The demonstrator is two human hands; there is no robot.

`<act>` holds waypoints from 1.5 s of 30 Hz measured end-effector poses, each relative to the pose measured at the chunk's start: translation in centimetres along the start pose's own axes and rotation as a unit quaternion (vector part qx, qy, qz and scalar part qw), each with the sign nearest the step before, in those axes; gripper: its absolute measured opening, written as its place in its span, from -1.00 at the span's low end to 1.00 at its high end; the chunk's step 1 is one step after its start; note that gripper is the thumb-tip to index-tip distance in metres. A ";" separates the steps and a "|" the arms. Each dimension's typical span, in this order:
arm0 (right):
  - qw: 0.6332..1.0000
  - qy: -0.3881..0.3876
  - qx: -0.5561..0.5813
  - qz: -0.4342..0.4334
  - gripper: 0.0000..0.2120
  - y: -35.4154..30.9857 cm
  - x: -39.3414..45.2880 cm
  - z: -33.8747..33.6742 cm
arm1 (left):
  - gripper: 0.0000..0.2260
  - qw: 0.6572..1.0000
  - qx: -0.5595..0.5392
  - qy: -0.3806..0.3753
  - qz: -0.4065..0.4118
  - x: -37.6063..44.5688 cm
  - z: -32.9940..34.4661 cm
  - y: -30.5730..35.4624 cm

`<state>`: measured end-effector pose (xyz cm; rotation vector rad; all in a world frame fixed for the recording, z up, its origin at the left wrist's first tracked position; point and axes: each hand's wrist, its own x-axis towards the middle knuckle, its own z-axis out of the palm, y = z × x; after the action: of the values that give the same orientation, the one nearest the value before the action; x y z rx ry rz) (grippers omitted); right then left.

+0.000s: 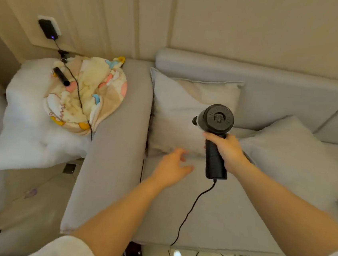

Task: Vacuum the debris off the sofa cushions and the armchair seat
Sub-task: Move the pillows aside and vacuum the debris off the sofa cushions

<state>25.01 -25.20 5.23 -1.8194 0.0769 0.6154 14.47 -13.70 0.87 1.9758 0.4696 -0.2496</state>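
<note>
Right hand [227, 149] wrapped tight round the black handle of the little vacuum [215, 130], arm bare and stretched out over the sofa seat cushion [213, 213]. Left hand [170, 167] loose, fingers spread, holding nothing, reaching toward the bottom edge of the grey pillow [177, 116], just at it or barely touching; hard to tell which. White sleeves pushed up on both arms. Vacuum black, with a round fat head and a small vent in the middle of its back, held up in the air above the seat, in front of the pillow. Thin black cord [188, 211] hanging from the bottom of the handle, dropping across the seat cushion and down over the front edge to the floor. Second grey pillow [287, 148] to the right, leaning against the sofa back. Wide grey sofa arm [111, 149] on the left. Past that, a white fluffy seat [28, 125] with a bright cartoon blanket [86, 96] on it, a small black gadget [61, 76] lying on top, and a black wire running up to a charger [48, 29] plugged in the wall.
</note>
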 end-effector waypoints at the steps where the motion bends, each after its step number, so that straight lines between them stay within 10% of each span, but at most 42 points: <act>1: 0.999 0.013 0.042 -0.004 -0.84 -0.1 -1.0 -3.0 | -0.50 0.999 0.005 -0.043 0.019 0.0 2.6 2.0; 10: 0.976 0.084 0.194 -0.048 -0.89 4.1 -7.6 -25.7 | -0.74 0.933 0.089 -0.347 0.043 -3.4 23.0 10.4; 22: 0.961 0.175 0.198 0.087 -0.83 17.9 -9.7 -38.5 | -0.82 0.961 0.271 -0.046 -0.023 -1.4 22.1 9.7; 30: 0.982 0.061 0.063 0.169 -0.84 18.3 -6.9 -32.9 | -0.79 0.962 0.261 -0.077 0.029 -0.3 22.3 9.4; 45: 0.961 0.125 0.069 0.235 -0.77 20.4 -2.8 -31.3 | -0.80 0.954 0.264 -0.141 0.023 5.8 20.4 7.2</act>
<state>27.04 -61.28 -4.89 -1.7404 0.7228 0.6842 23.43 -33.56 -4.32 2.4149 0.1778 -0.6739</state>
